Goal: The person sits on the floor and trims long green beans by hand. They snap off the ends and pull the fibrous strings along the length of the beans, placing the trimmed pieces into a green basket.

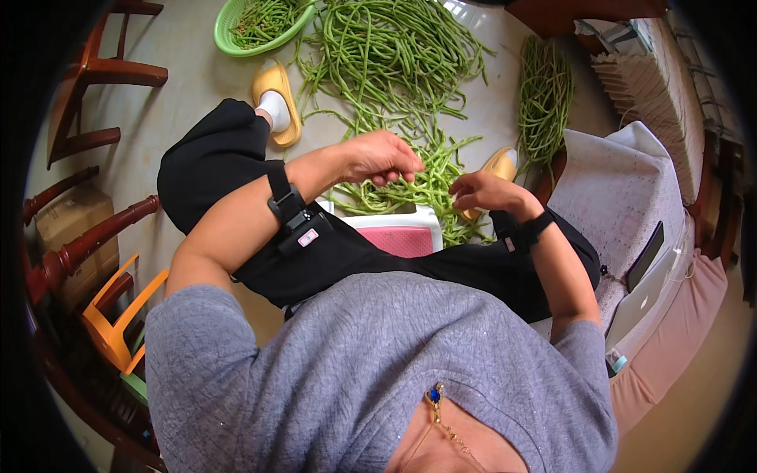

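My left hand (381,158) is over a heap of loose green bean lengths (434,159) on the floor between my feet. Its fingers are curled with the tips close together; whether a bean is between them is too small to tell. Lower and to the right, my right hand (491,192) hangs at the heap's edge with bent fingers, and its grip is partly hidden. Farther out lies a large tangled pile of long yardlong beans (390,53). A light-green plastic basket (223,36) beside it holds short bean pieces (266,23).
A pink and white plastic stool (399,239) stands between my legs. Another bundle of yardlong beans (544,100) lies at the right. Wooden chair legs (118,72) and an orange plastic chair (115,331) are at the left. A laptop (641,298) rests on the cloth-covered seat (621,177).
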The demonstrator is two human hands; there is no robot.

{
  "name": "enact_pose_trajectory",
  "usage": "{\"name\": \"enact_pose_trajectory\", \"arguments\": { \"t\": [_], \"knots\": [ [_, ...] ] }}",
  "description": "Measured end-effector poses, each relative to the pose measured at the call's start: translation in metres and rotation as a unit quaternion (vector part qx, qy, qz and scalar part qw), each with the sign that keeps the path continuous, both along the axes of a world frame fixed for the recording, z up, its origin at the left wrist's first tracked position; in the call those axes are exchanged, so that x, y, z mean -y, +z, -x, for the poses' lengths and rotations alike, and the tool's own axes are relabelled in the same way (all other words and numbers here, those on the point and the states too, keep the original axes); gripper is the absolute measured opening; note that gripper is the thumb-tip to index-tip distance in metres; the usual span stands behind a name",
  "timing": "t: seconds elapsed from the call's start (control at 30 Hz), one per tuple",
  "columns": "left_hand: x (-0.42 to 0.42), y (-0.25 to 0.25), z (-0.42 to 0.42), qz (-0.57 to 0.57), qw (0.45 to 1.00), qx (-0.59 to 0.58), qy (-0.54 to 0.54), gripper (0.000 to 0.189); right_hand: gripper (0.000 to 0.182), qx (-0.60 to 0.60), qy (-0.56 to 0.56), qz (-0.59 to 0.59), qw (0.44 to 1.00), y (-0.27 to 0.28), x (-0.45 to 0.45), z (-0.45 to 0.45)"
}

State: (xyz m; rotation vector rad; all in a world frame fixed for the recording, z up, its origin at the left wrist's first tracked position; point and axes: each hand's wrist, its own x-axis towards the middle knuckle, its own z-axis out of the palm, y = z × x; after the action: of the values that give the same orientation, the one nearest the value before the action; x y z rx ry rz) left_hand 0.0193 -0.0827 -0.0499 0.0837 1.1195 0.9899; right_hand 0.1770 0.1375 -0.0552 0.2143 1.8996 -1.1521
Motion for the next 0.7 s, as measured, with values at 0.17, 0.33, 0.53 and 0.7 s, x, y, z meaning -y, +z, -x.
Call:
{"name": "enact_pose_trajectory", "arguments": {
  "t": [0.17,0.33,0.53,0.7],
  "knots": [
    [0.003,0.013,0.04,-0.037,0.983,-0.027,0.177,0.025,0.037,-0.072,-0.073,-0.113,0.988,-0.078,-0.006,0.026],
    [0.011,0.032,0.073,-0.07,0.931,-0.052,0.353,0.024,0.03,-0.095,-0.147,-0.254,0.951,-0.149,-0.011,0.072],
    [0.01,0.033,0.077,-0.056,0.929,-0.033,0.364,0.025,0.036,-0.065,-0.26,-0.33,0.905,-0.225,-0.022,0.093],
    [0.004,0.03,0.079,-0.009,0.929,-0.027,0.368,0.026,0.037,-0.07,-0.23,-0.323,0.915,-0.254,-0.02,0.095]
  ]
}}
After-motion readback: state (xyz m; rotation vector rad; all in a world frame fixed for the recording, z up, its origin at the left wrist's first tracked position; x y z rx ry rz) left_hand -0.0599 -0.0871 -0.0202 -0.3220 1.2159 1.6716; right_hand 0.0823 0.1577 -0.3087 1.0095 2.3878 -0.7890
